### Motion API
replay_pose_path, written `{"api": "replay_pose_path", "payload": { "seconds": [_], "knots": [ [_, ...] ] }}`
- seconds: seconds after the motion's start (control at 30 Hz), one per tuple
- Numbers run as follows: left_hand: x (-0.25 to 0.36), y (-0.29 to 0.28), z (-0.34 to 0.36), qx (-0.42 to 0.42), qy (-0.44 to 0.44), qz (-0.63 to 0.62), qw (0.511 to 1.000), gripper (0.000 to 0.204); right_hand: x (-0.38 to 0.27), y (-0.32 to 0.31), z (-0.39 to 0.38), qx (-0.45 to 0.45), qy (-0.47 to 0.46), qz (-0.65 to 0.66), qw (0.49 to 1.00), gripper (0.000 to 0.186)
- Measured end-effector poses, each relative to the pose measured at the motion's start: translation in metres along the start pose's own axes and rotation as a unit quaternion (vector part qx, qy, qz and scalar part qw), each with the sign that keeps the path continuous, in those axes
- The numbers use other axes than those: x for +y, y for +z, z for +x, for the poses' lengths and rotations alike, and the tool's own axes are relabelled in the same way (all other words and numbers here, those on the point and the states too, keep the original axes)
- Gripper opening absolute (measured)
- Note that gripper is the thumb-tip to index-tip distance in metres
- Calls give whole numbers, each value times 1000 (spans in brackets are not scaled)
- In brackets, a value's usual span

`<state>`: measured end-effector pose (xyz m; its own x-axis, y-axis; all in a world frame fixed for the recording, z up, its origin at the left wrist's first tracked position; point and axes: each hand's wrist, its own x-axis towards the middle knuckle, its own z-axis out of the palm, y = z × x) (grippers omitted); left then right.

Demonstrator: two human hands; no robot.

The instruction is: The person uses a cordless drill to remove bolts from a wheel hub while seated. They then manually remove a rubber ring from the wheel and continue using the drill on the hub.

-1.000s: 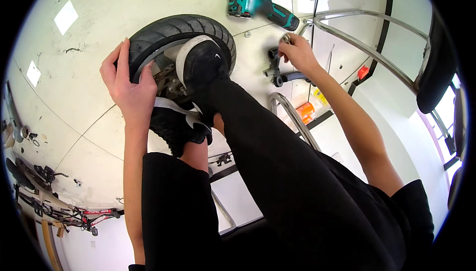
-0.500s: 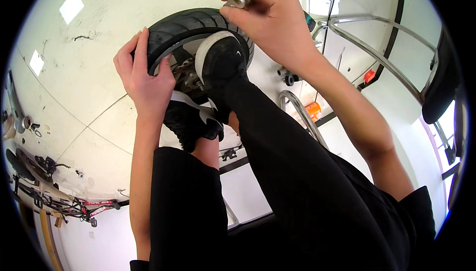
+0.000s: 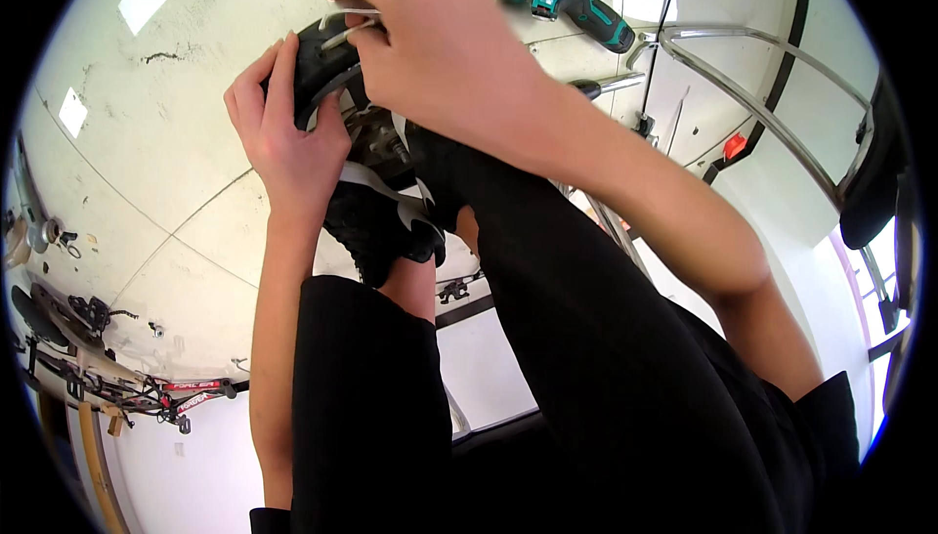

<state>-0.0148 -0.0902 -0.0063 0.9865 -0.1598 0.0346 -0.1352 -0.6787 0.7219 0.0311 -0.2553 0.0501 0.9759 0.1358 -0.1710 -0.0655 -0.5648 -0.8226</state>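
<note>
Tyre [image 3: 318, 63] looks on the wheel [image 3: 393, 146] — left hand [image 3: 285, 158] pinching its edge, right hand [image 3: 440, 55] gripping a metal tool [image 3: 339, 40] against it — seating hidden.

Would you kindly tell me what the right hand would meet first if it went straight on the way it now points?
The tyre, most likely: the metal tool in the right hand sits over or against it, though depth leaves contact unclear. The left hand grips the tyre just beyond.

Pale tiled floor [image 3: 195, 290] (glossy, bright reflections [image 3: 144, 0] upper left), white wall [image 3: 220, 470], metal-framed chair [image 3: 873, 177] right, bright window [image 3: 883, 262] behind
</note>
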Motion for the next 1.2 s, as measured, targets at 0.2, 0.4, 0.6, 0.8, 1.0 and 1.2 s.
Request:
{"api": "replay_pose_path", "payload": {
  "seconds": [0.2,0.4,0.6,0.8,1.0,1.2],
  "knots": [
    [4,0,1,-2,-1,-2,1000,61,-8,-16,11,-157,-15,-145,977,12],
    [4,0,-2,6,-25,-8,1000,59,-13,-6,8,-187,-17,-178,966,12],
    [5,0,-3,10,-32,-15,999,51,-20,7,14,-215,-65,-244,943,9],
    [-5,-2,-5,-11,-30,-18,999,41,-19,28,14,-246,-147,-263,921,13],
    [-8,-5,-3,-21,-52,-25,998,43,-18,40,7,-116,-149,-252,949,9],
    [-10,-5,-3,-31,-58,-36,997,44,-10,49,8,-102,-99,-253,957,10]
  ]
}}
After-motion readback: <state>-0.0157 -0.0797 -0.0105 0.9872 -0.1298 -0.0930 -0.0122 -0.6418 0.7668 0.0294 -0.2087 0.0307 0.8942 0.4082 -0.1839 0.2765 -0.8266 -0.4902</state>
